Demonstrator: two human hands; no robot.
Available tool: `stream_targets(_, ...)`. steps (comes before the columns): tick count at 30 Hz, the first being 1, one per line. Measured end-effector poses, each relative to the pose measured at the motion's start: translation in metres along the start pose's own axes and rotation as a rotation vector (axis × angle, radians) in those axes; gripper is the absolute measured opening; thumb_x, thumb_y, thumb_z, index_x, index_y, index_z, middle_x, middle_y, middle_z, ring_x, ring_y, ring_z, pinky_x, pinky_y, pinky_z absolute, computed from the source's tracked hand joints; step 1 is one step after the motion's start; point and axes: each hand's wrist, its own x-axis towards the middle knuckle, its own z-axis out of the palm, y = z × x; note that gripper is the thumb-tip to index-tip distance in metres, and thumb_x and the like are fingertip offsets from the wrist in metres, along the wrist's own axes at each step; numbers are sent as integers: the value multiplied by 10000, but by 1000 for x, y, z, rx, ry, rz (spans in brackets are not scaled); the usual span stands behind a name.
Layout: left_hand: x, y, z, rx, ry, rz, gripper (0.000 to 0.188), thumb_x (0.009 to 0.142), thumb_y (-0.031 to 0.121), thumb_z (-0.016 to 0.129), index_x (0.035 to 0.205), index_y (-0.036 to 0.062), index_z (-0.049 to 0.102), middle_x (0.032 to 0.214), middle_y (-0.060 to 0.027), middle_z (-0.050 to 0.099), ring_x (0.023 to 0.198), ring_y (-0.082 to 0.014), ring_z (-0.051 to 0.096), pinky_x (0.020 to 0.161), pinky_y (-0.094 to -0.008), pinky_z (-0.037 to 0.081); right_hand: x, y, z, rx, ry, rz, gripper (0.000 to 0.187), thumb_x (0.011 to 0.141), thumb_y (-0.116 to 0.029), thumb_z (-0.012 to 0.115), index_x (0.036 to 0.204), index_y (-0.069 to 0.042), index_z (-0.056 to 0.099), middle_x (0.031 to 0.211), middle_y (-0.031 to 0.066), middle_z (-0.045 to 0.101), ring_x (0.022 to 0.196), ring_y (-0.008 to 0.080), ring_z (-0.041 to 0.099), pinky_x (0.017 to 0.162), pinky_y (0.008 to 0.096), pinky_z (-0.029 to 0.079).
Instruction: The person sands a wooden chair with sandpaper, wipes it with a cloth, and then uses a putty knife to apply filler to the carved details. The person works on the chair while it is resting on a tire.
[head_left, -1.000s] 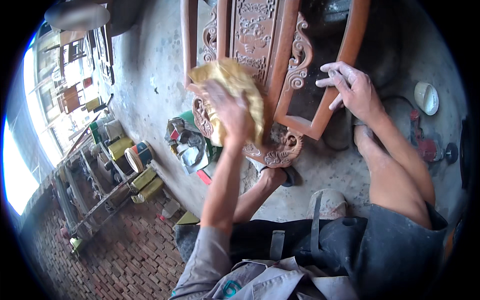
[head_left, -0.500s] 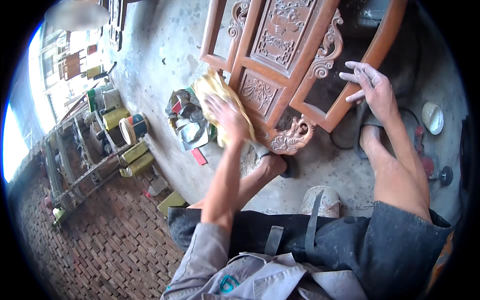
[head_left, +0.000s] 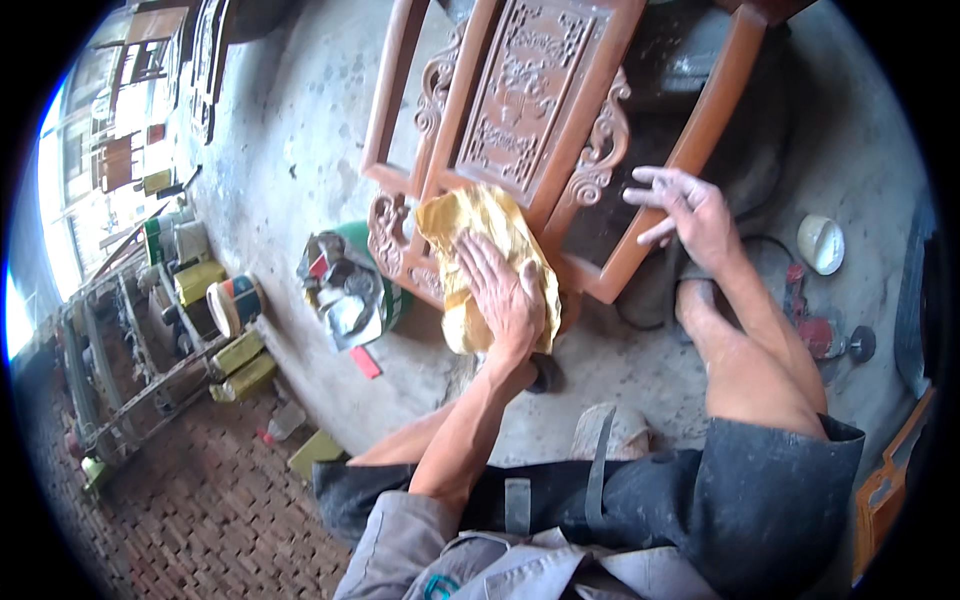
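Observation:
My left hand [head_left: 508, 300] lies flat, fingers stretched, on a crumpled yellow sheet [head_left: 490, 208]; I cannot tell whether it is cloth or paper. Beneath the sheet is the lower part of a reddish-brown carved wooden furniture frame [head_left: 530, 90], so the carving there is covered. Scrollwork [head_left: 600, 150] runs beside the relief panel. My right hand [head_left: 700, 222], whitish with dust, holds nothing and has its fingers apart. It hovers at the curved outer rail [head_left: 705, 115], and whether the fingertips touch the wood is unclear.
Left of the frame stands a green bucket [head_left: 396, 305] with scraps piled at it. A red piece [head_left: 366, 362] lies on the concrete. Farther left are a rack [head_left: 150, 345] and a paint tub [head_left: 237, 303]. At right are a white container [head_left: 821, 245] and a red power tool [head_left: 818, 336].
My left hand and the yellow sheet have moved right, from the frame's left edge onto its lower carved part. My right hand keeps its spread pose. The whole view has shifted slightly.

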Motion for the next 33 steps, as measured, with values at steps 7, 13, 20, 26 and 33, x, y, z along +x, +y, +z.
stream_targets(7, 63, 35, -9, -121, 51, 330, 502, 937, 116, 556, 1418, 13, 457, 1521, -219, 359, 1452, -430, 221, 1193, -523, 137, -16, -37, -4, -1036, 73, -900, 572, 1003, -347, 469, 1404, 57, 405, 1379, 255, 504, 1284, 405, 484, 1073, 469, 393)
stream_targets(13, 51, -18, -50, -280, -49, 448, 309, 923, 37, 493, 1201, -49, 598, 1326, -223, 574, 1315, -391, 480, 1114, -462, 363, 71, -92, -79, -1353, 291, -775, 718, 953, -345, 539, 1471, 68, 262, 1488, 304, 337, 1388, 422, 345, 1170, 444, 287)
stream_targets(20, 34, -109, -201, -158, -397, -132, 145, 939, 97, 548, 1022, 26, 643, 934, -131, 707, 840, -207, 668, 712, -359, 523, 119, -94, -134, -1535, 324, -870, 637, 1014, -411, 428, 1519, -58, 268, 1535, 162, 355, 1407, 314, 356, 1173, 418, 272)
stream_targets(26, -62, -163, -146, -658, -775, -644, 577, 980, 458, 568, 1347, 15, 521, 1094, -80, 637, 986, -163, 582, 892, -311, 460, 118, -106, -132, -1726, 133, -916, 714, 1002, -460, 423, 1538, -50, 191, 1588, 153, 242, 1462, 317, 243, 1198, 428, 217)
stream_targets(33, -60, -192, -4, -1555, -343, -843, 563, 941, 452, 627, 1236, -25, 569, 1064, -92, 646, 942, -169, 615, 844, -315, 493, 64, -47, 26, -1475, 497, -711, 739, 962, -372, 445, 1456, 134, 231, 1529, 292, 274, 1452, 377, 245, 1208, 490, 154)
